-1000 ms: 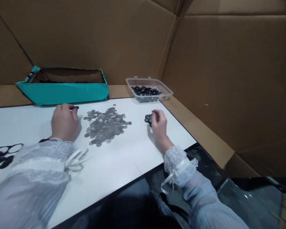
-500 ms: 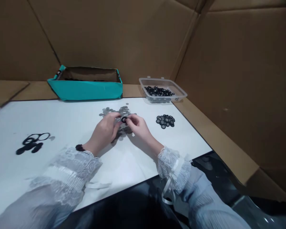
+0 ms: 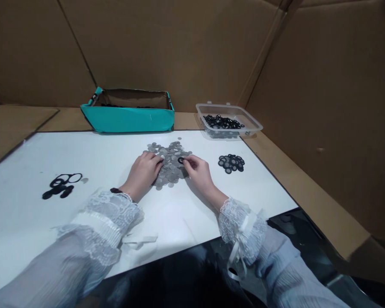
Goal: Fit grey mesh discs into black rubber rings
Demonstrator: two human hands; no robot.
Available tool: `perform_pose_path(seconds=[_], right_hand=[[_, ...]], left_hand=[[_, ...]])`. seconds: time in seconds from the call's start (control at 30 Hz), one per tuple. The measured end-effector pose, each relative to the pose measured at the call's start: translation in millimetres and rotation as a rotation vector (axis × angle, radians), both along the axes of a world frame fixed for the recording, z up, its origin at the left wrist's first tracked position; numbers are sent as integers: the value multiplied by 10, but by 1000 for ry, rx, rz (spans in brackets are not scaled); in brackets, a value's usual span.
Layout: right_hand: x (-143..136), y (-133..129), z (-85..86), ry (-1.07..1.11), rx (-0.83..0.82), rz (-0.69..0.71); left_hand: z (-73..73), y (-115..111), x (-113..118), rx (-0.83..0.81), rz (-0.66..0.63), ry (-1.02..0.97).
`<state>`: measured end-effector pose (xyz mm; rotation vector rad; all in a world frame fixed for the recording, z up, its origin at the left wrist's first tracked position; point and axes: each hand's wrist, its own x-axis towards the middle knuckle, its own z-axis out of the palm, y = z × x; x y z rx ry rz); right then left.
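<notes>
Small grey discs (image 3: pixel 171 164) lie in a loose pile at the middle of the white table. My right hand (image 3: pixel 197 170) pinches a small black ring (image 3: pixel 180 160) over the right part of this pile. At the pile's left edge rests my left hand (image 3: pixel 143 172), its fingers bent together; a pale disc (image 3: pixel 162 157) shows near its fingertips. To the right is a small heap of black rings with grey centres (image 3: pixel 231 163). Several black rings and black discs (image 3: pixel 58 186) lie at the left, with a grey disc beside them.
A teal open box (image 3: pixel 131 120) with dark pieces inside stands at the back. Right of it, a clear plastic tray (image 3: pixel 255 127) holds many black rings. Cardboard walls (image 3: pixel 179 51) rise behind and to the right of the white table (image 3: pixel 179 226).
My hands have moved apart, the black ring staying in my right hand. More of the grey pile shows between them. The whole view has shifted, so things appear farther right.
</notes>
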<state>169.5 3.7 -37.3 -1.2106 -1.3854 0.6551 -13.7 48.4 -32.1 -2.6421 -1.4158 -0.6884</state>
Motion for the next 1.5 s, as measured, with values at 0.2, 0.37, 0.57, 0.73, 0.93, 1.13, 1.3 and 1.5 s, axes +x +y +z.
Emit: perform_pose_path(seconds=[0.2,0.37,0.57,0.73,0.93,1.13,1.3,1.5], right_hand=[[6,58,-18,259,-214,59],[-43,60,-5,388,-321,187],[-93,18,1,342,-335,333],[-116,-9,-5,294,-254,322],[-75,-37,28,20,-155,265],[-25,-97,49,-273,-84,237],[-21,-109,106,-319,-133,231],[-93,-99,109,-21,-250,247]], left_hand=[[63,-62,36,-89,17,-199],[127,-201,162,-429,-4,-685],[196,-406,279,-419,5,-727],[218,-446,280,-393,53,-711],[225,-412,266,-471,23,-656],[240,-383,258,-695,63,-774],[231,-426,252,-651,136,-771],[198,-491,266,-490,68,-702]])
